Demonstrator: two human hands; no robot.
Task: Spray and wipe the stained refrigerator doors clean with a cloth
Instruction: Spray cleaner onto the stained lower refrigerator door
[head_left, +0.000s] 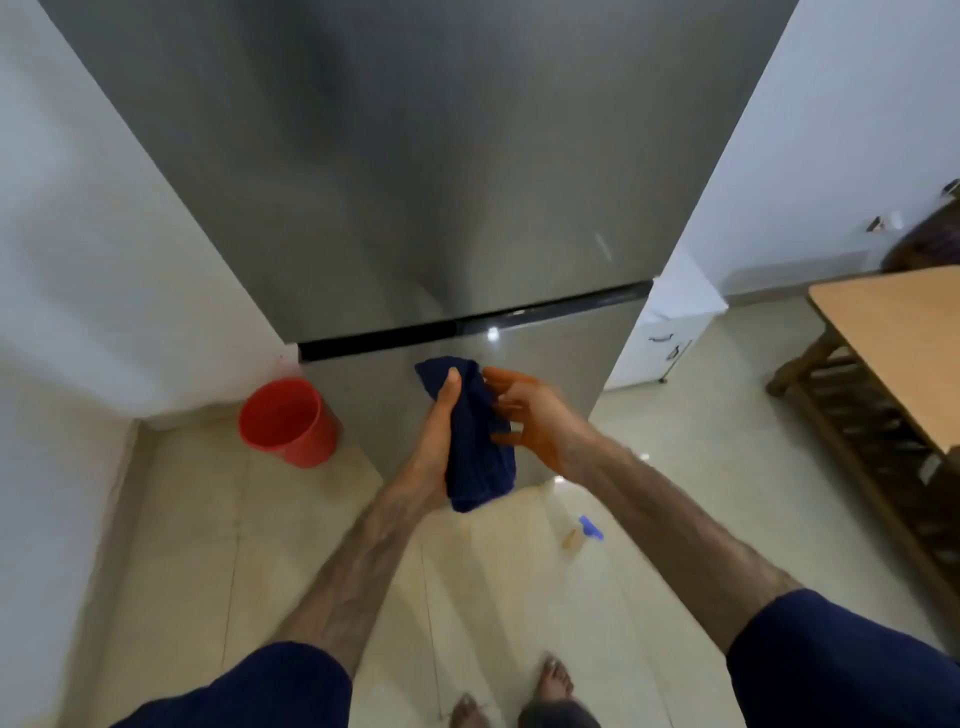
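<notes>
Head view: left hand (439, 426) gripping a dark blue folded cloth (475, 441), thumb pressed over its upper part, cloth hanging down from the palm. Right hand (524, 415) just beside the cloth, fingers spread and loosely bent, touching or nearly touching its right edge; cannot tell whether any pinch is made. Tall brushed-steel refrigerator doors (426, 171) directly beyond both hands, black door seam (467, 327) just above the cloth. Small spray bottle with blue trigger head (584, 531) lying on the pale tiled floor (197, 519) below the right hand, well apart. Risks, as judged: loose one-handed hold letting cloth slip; wet glossy floor underfoot near bare feet; bottle underfoot. Red plastic bucket (288, 421) left of the left hand, wooden surface (893, 338) far right; open room in between.
</notes>
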